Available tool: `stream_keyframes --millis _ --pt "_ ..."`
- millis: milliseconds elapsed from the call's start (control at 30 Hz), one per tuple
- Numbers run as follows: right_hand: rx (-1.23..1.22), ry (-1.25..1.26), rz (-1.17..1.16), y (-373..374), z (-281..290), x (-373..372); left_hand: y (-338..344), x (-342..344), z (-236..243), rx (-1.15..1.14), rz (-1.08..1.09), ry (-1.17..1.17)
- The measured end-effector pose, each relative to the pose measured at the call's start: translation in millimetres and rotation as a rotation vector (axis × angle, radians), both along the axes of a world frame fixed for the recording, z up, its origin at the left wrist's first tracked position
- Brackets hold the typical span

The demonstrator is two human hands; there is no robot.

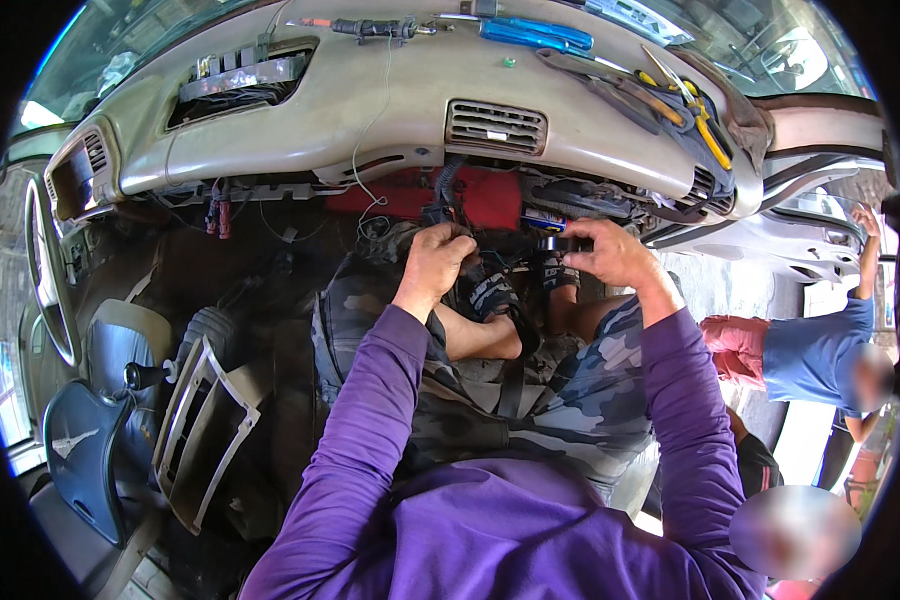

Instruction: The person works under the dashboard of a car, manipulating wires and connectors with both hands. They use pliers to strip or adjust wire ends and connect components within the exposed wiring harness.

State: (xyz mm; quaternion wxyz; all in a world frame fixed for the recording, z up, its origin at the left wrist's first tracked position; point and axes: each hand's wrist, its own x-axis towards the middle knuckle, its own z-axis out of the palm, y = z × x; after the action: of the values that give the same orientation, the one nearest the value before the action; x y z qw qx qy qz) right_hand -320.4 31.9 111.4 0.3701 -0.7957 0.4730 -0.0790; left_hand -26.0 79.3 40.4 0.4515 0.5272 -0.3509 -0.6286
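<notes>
My left hand (437, 262) is closed in a pinch below the dashboard, in front of hanging dark wiring (446, 190); what lies between its fingertips is too small to make out. To its right, my right hand (615, 255) has thumb and fingers closed on a small dark, roll-like thing with a shiny face (550, 243). Both hands are above my crossed legs and dark sandals (492, 290). A thin pale wire (356, 165) runs down from the dashboard top near my left hand. A blue can-like thing (542, 219) lies just beyond my right hand.
On the dashboard (300, 130) lie blue-handled screwdrivers (535, 35), yellow-handled pliers (710, 135) and a slim tool (375, 28). A red panel or cloth (390, 195) shows beneath. A detached trim frame (205, 430) and the steering wheel (80, 460) are left. People (815, 345) are outside, right.
</notes>
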Motion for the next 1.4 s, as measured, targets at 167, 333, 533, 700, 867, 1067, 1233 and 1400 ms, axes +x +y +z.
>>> stream_keyframes --millis 167,333,533,700,867,1067,1233,1400 --pt "0.026 0.023 -0.062 -1 -13 14 -2 -3 -9 0.080 0.097 0.183" --pt "0.058 -0.019 -0.090 -9 -15 20 -4 2 -3 0.150 0.128 0.205" --pt "0.052 -0.051 -0.085 -7 -12 23 -5 2 -3 0.136 0.067 0.325" --pt "0.059 -0.077 -0.070 -8 -11 23 -5 0 -16 0.123 0.035 0.459" --pt "0.087 -0.050 -0.120 -9 -10 19 -5 4 -8 0.101 -0.032 0.520" --pt "-0.003 -0.015 -0.079 -9 -11 19 -5 -4 -10 0.105 0.007 0.358" --pt "0.078 -0.016 -0.065 -7 -9 27 -4 -5 -13 0.075 -0.012 0.273" --pt "0.060 -0.033 -0.075 -6 -9 28 -4 -8 -13 0.087 0.018 0.377"
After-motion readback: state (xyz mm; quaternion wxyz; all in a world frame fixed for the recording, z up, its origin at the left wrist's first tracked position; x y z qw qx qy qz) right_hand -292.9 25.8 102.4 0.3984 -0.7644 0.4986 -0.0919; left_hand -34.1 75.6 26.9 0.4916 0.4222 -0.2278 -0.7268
